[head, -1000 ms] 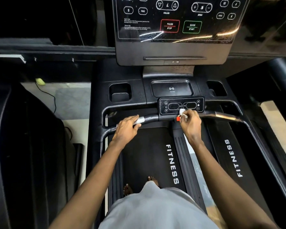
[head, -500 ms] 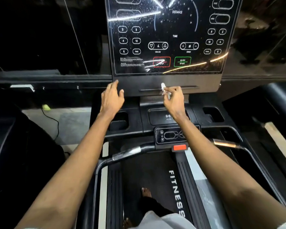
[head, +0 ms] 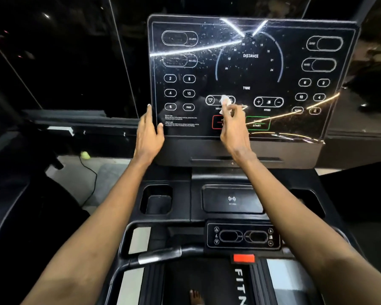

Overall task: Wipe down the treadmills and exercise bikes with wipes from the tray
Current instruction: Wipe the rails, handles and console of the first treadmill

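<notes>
White wipe [head: 225,101] on treadmill console [head: 249,71]

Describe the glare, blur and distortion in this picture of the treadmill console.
Head view: white and orange light streaks cross the glossy console, washing out some lower-right buttons; the wipe and the right hand pinching it are motion-blurred, the left hand at the console's left edge sharper; the wide-angle lens bows the console's edges; the surroundings are very dark.

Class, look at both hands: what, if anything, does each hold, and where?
The right hand pinches a small white wipe by its lower end; the left hand holds nothing.
</notes>
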`<state>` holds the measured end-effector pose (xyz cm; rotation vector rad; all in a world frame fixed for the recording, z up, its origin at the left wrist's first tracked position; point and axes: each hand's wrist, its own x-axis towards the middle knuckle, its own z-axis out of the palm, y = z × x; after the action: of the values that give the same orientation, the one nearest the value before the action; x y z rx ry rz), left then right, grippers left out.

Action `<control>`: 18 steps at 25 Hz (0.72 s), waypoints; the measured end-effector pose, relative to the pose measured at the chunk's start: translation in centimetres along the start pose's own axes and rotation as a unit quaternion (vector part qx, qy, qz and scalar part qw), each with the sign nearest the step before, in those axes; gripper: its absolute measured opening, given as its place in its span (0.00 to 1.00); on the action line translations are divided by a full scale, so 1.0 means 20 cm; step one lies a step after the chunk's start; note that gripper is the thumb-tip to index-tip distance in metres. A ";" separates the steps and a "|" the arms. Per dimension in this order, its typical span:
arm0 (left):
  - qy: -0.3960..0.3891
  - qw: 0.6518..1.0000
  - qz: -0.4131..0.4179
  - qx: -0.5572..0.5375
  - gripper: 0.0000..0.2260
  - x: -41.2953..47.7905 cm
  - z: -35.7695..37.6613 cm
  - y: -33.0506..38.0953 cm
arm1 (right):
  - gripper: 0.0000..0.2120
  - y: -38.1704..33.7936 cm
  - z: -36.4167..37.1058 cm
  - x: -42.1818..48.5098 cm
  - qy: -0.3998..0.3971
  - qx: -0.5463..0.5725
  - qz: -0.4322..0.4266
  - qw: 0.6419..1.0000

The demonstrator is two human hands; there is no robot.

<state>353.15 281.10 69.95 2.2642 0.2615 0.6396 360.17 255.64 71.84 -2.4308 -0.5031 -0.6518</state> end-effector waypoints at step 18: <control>-0.013 0.991 -0.048 -0.120 0.19 0.06 -0.05 -0.20 | 0.32 -0.24 0.53 -0.60 -0.256 -0.220 -0.248 0.908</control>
<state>353.65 284.91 67.97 2.0149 0.2647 0.5598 351.59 263.34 59.66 -2.9314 -1.3464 -0.3266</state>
